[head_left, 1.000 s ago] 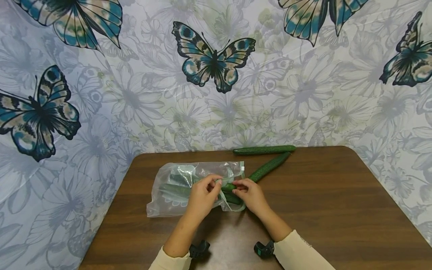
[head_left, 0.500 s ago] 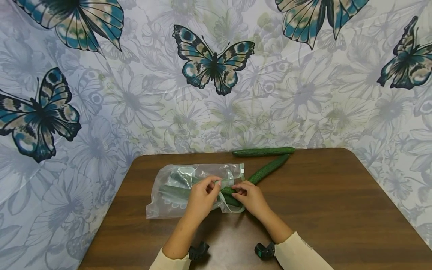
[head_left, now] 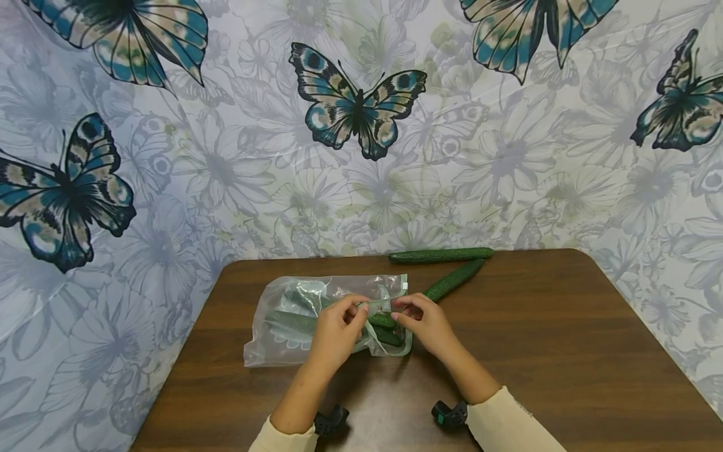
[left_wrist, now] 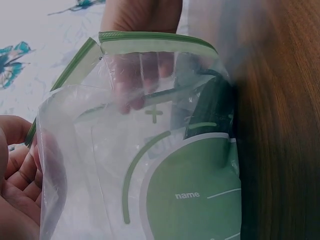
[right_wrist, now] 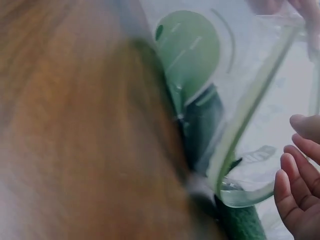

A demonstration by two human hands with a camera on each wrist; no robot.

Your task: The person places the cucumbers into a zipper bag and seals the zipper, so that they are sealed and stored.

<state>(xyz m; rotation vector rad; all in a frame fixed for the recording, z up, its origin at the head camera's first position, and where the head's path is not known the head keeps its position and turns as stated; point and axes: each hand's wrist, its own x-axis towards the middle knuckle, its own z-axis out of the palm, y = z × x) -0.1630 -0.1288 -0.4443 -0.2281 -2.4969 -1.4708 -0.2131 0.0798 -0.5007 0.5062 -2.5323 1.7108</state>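
Note:
A clear zip bag (head_left: 271, 345) with green zip edging lies on the table in the head view, with cucumbers inside; the ends of two, one cucumber (head_left: 383, 320) above the other, show at its mouth. My left hand (head_left: 337, 329) pinches the bag's edge; in the left wrist view its thumb and fingers meet at the green zip strip (left_wrist: 70, 65). My right hand (head_left: 426, 323) is at the mouth, thumb and index finger apart. Seen from the right wrist, its fingers (right_wrist: 295, 190) are loosely bent beside the bag's rim, holding nothing visible.
Behind my right hand a loose cucumber (head_left: 454, 279) lies slanted on the brown table (head_left: 536, 351). Another cucumber (head_left: 440, 255) lies along the back edge, their far ends close together. A butterfly-patterned cloth (head_left: 361, 201) hangs behind the table.
My right hand has come away from the cucumber end at the bag's mouth and shifted slightly right and up. My left hand keeps its pinch on the bag edge.

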